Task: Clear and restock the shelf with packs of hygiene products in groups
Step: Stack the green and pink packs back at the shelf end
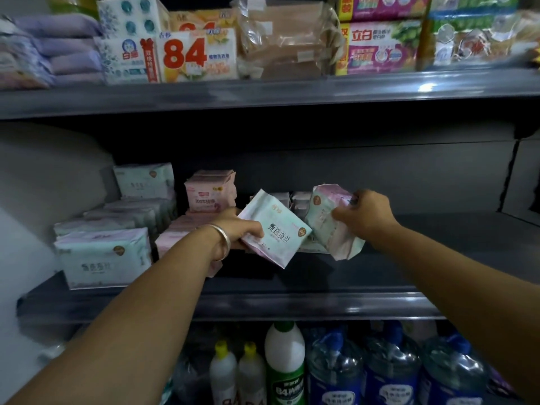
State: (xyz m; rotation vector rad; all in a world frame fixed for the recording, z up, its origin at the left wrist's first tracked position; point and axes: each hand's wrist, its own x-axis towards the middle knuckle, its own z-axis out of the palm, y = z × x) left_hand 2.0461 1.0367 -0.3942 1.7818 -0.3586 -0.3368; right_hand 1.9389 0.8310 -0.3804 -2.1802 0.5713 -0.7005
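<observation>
Both hands pinch soft packs over the shelf, left hand a flat pack, right hand a crumpled pack beside it; light, squashy, probably best held by the edges.

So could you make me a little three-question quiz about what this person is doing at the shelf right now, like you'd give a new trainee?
1. True or false: the left hand and the right hand each hold a pack.
2. What lies directly left of the pink packs on the middle shelf?
A. blue water jugs
B. stacked mint-green packs
C. an orange "84" box
3. Fill in: on the wrist of the left hand sits a silver ____.

Key
1. True: the left grips a flat mint-green pack, the right a crumpled pack.
2. B
3. bangle
</observation>
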